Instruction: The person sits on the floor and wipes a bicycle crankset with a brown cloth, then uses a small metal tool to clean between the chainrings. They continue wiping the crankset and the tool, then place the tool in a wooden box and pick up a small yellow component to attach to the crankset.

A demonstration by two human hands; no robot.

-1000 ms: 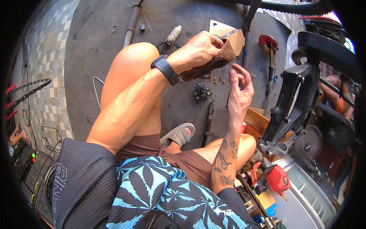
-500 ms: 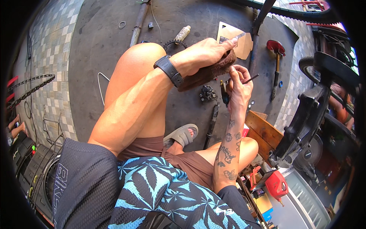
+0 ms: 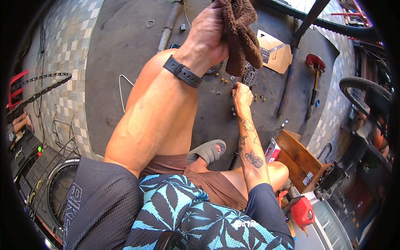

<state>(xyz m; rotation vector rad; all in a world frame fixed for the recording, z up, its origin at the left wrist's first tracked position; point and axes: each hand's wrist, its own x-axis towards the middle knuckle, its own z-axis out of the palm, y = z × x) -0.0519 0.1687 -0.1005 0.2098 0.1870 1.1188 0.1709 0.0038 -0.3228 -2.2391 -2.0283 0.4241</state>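
Observation:
My left hand (image 3: 208,35), with a black watch on its wrist, grips a brown fluffy cloth (image 3: 241,35) raised at the top of the view. The cloth hangs from the fist, and its lower end comes close above my right hand (image 3: 242,96). Low over the dark mat, my right hand is closed with its fingers around a thin silver metal tool (image 3: 233,78); its exact kind is unclear. Beside these fingers lies a grey metal part with many gaps (image 3: 250,74), half covered by the cloth. Small gold-coloured pieces (image 3: 256,98) are scattered around the hand.
A cardboard piece (image 3: 275,52) lies beyond the cloth. To the right are a metal tube (image 3: 287,89), a red-topped post (image 3: 315,62) and a wooden box (image 3: 298,154). A bicycle wheel (image 3: 325,26) crosses the far edge. My sandalled foot (image 3: 207,153) rests on the mat.
My left hand has lifted the cloth up and away from my right hand. My right hand has dropped toward the mat; the dark thin tool it held is no longer visible.

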